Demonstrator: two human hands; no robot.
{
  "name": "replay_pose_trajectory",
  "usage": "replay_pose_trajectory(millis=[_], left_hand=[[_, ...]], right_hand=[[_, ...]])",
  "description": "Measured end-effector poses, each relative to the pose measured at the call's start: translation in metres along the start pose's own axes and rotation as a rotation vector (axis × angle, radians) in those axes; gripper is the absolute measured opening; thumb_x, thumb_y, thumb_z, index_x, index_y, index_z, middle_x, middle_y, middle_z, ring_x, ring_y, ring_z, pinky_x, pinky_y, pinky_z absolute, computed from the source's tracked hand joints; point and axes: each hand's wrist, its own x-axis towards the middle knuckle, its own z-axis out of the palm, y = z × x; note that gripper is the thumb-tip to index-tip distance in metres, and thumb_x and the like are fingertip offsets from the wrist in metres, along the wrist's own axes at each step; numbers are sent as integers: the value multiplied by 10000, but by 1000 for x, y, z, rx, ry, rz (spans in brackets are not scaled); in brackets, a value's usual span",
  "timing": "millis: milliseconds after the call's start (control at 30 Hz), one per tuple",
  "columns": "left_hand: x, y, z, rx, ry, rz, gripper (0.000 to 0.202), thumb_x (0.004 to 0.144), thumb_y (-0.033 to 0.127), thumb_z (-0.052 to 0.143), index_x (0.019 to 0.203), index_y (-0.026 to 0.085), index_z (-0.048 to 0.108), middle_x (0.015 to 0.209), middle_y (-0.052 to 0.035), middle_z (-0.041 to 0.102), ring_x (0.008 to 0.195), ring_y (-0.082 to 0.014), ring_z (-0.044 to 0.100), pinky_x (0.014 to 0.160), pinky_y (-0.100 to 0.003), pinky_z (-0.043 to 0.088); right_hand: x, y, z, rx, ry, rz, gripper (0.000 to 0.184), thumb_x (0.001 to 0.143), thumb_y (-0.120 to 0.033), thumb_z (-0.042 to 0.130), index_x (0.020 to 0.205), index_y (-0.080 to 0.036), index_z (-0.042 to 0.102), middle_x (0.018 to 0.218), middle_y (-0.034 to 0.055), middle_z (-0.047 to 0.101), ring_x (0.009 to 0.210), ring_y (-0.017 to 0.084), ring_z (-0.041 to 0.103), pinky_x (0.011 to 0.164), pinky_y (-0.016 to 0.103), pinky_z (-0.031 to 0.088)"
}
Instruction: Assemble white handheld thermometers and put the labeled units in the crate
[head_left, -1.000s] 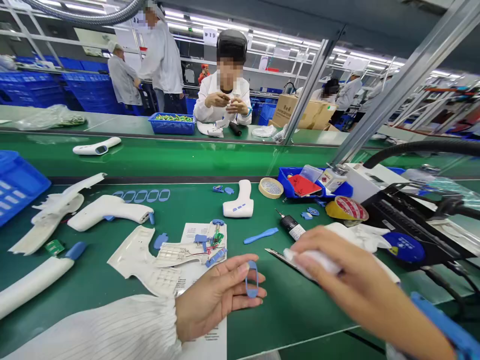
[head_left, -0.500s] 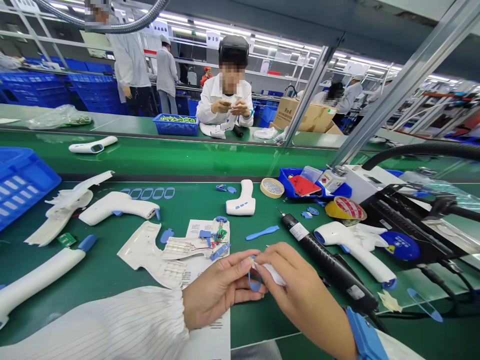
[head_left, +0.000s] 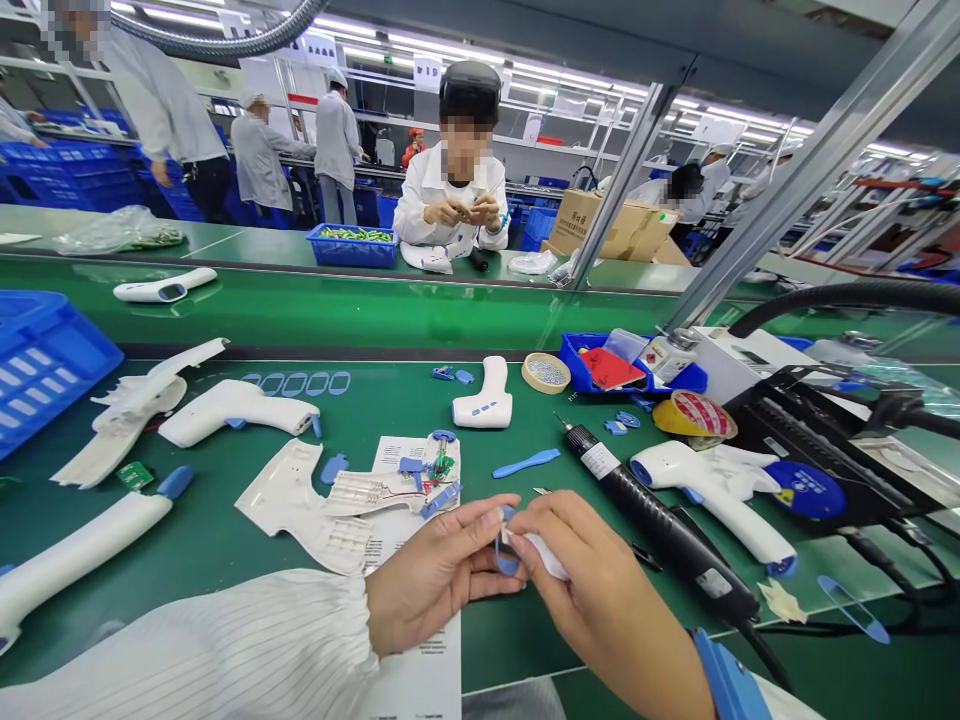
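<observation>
Between its thumb and fingers, my left hand (head_left: 431, 570) grips a thin blue ring-shaped frame (head_left: 507, 566). My right hand (head_left: 600, 575) is closed on a folded white wipe (head_left: 552, 556) and presses it against the ring's upper edge. Part of the ring is hidden behind my fingers. Just beyond my left hand, an opened thermometer shell (head_left: 367, 492) with wires and a circuit board rests on a printed sheet (head_left: 427, 660). Another white half shell (head_left: 300, 500) touches it on the left. A blue pry tool (head_left: 526, 463) lies past my fingertips.
A black electric screwdriver (head_left: 652, 520) slants along the right, beside a white thermometer gun (head_left: 720, 495). More white housings (head_left: 240, 412) and a blue crate (head_left: 52, 375) occupy the left. A blue parts tray (head_left: 679, 378) stands at the back. Across the conveyor (head_left: 360, 318) sits a co-worker (head_left: 454, 195).
The white thermometer on the conveyor has shifted left. My right hand has moved the wipe slightly along the ring; the ring stays in my left hand. A standing person at back left has moved left.
</observation>
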Motion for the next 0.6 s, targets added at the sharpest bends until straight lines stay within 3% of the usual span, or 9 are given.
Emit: replay_pose_trajectory(millis=[100, 333, 500, 600], left_hand=[[1, -1, -1, -11, 26, 6, 323, 824, 284, 604, 1113, 141, 581, 837, -48, 657, 745, -125, 623, 801, -299, 482], [0, 1, 1, 14, -15, 9, 282, 846, 259, 573, 1098, 135, 595, 806, -48, 648, 699, -111, 614, 736, -262, 497], [1, 3, 0, 5, -7, 31, 267, 836, 250, 588, 1084, 152, 603, 845, -36, 640, 729, -119, 621, 762, -289, 499], [0, 4, 0, 6, -59, 30, 273, 843, 263, 577, 1090, 146, 591, 846, -42, 639, 704, -125, 636, 748, -299, 500]], right_hand=[[-1, -4, -2, 74, -54, 23, 154, 872, -99, 422, 845, -181, 550, 798, 44, 544, 738, 173, 522, 688, 336, 474], [3, -1, 3, -73, 22, -1, 151, 869, -96, 415, 842, -153, 552, 805, 77, 537, 716, 203, 506, 619, 368, 472], [-3, -6, -16, 85, -130, 16, 166, 871, -101, 418, 846, -184, 560, 818, 53, 562, 758, 178, 545, 685, 319, 491], [-9, -4, -33, 194, -91, 94, 143, 877, -152, 454, 888, -230, 574, 842, 31, 575, 774, 159, 571, 668, 260, 498]])
